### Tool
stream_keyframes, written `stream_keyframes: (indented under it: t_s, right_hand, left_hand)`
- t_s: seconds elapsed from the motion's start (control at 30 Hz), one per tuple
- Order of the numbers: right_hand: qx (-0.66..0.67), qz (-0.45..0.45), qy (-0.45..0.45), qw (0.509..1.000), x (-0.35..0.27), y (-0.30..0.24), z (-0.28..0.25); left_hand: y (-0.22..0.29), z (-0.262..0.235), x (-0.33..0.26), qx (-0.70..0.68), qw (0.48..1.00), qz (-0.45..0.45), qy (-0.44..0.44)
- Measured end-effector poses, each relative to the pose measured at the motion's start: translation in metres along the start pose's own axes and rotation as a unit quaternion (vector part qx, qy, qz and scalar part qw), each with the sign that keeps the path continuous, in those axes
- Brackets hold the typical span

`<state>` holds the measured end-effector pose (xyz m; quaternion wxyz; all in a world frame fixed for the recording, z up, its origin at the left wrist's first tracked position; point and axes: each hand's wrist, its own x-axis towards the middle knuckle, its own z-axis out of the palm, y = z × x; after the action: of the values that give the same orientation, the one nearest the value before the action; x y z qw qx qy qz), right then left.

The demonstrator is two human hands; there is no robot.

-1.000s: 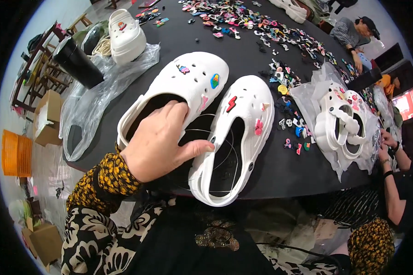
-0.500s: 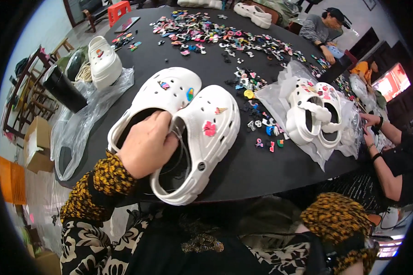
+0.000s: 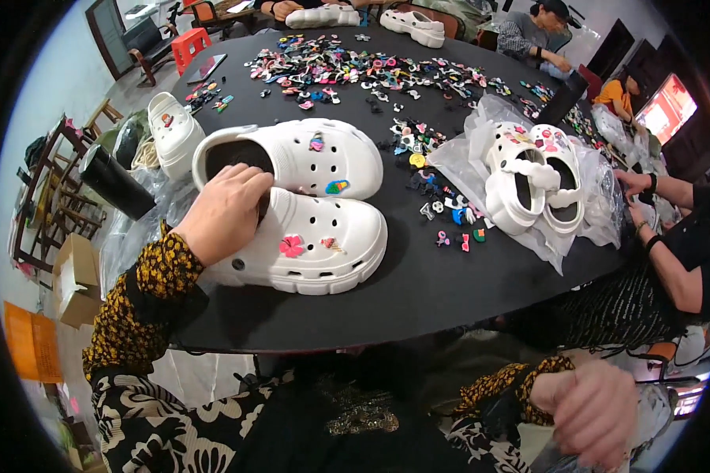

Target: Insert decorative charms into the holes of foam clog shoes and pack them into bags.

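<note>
My left hand [image 3: 229,206] grips a pair of white clogs where their inner sides meet, near the foot openings. The clogs lie side by side with toes to the right. On the far clog [image 3: 357,162] are a small popsicle-like charm [image 3: 316,142] and a blue, green and yellow charm [image 3: 338,187]. A pink flower charm [image 3: 292,246] and an ice-cream cone charm [image 3: 330,245] decorate the near clog [image 3: 315,272]. Low on the right, my right hand [image 3: 596,414] is off the table, smeared by motion; its fingers are unclear.
Across the black table [image 3: 418,307] spreads a pile of colourful charms [image 3: 347,67]. Another decorated white pair [image 3: 515,189] rests on clear plastic at right, beside a co-worker's hands [image 3: 635,197]. A white clog [image 3: 175,134] and a black cylinder [image 3: 118,183] stand at left.
My left hand has turned the pair of clogs clockwise, so their toes now point right instead of away. My right hand has come into view at the lower right.
</note>
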<state>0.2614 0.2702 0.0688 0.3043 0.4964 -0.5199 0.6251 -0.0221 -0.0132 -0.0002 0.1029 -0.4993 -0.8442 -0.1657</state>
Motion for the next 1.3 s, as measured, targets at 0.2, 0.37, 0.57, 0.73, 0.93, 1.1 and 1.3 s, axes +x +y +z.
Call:
stream_keyframes:
  t_s: [0.2,0.37,0.57,0.73,0.93,1.1,1.3]
  right_hand:
    - [-0.03,0.218,-0.045,0.974,-0.023,0.026,-0.03]
    - [-0.129,0.26,0.08,0.954,-0.04,0.047,-0.015]
    - [-0.171,0.278,0.079,0.942,-0.043,0.072,-0.012]
    - [-0.199,0.361,0.06,0.909,-0.036,0.084,-0.008]
    - [-0.242,0.425,0.063,0.87,-0.038,0.098,-0.002]
    - [-0.216,0.476,0.109,0.846,-0.057,0.105,-0.003]
    - [-0.291,0.505,0.141,0.8,-0.079,0.1,-0.013]
  left_hand:
    - [-0.018,0.001,-0.006,-0.07,0.994,-0.079,0.021]
    - [0.007,-0.005,-0.011,0.054,0.984,-0.031,0.169]
    - [0.006,-0.007,-0.028,-0.287,0.924,-0.245,0.066]
    - [0.006,0.0,-0.014,-0.348,0.901,-0.252,-0.069]
    - [0.013,0.025,-0.004,-0.377,0.881,-0.287,-0.022]
    - [0.021,0.022,-0.003,-0.445,0.849,-0.285,0.011]
    - [0.034,0.016,-0.013,-0.448,0.844,-0.293,0.027]
